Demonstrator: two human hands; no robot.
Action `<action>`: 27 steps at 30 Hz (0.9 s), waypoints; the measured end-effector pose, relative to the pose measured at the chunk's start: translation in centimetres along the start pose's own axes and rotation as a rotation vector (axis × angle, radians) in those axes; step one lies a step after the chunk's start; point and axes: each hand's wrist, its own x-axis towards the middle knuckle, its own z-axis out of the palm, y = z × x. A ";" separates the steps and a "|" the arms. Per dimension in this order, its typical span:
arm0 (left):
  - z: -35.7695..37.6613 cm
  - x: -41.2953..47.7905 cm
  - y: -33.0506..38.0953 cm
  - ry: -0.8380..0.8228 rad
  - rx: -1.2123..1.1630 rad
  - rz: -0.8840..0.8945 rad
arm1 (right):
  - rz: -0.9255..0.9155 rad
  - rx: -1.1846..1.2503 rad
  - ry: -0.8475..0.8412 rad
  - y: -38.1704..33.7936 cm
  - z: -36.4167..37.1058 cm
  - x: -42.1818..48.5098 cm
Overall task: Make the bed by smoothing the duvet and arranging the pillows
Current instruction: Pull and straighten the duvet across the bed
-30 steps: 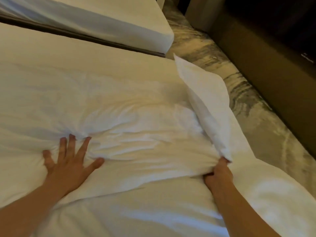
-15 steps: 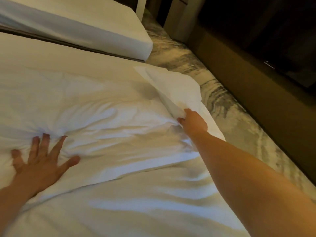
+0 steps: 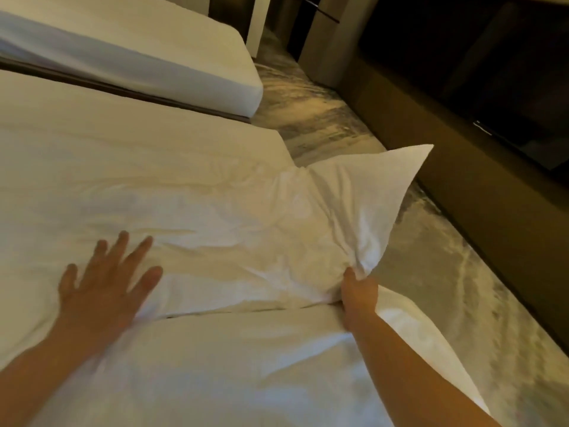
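A white duvet (image 3: 240, 374) covers the near part of the bed. On top of it lies a folded-back white layer of duvet (image 3: 215, 229), wrinkled in the middle. Its right corner flap (image 3: 369, 192) sticks out past the bed edge over the floor. My left hand (image 3: 107, 282) lies flat on this layer with fingers spread. My right hand (image 3: 358, 291) pinches the fabric at the base of the corner flap, near the bed's right edge. No pillow can be told apart in this view.
A second white bed (image 3: 138, 53) stands beyond, split off by a dark gap (image 3: 129, 90). Patterned grey carpet (image 3: 338, 118) runs along the right side. A low dark brown bench or wall unit (image 3: 477, 186) borders the carpet.
My right hand drew back toward me along the bed edge and pulled the corner flap outward over the floor. My left hand stayed flat, shifting slightly right.
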 end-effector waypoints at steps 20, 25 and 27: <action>13.5 -1.7 9.4 -0.261 0.254 -0.212 | -1.148 -1.050 -0.771 -0.5 -7.8 21.6; 12.9 -1.4 9.9 -0.265 0.269 -0.236 | -1.255 -1.028 -0.620 -1.4 -6.9 22.0; 12.3 -1.5 10.4 -0.245 0.267 -0.211 | -1.435 -0.947 -0.446 -1.7 -9.4 23.1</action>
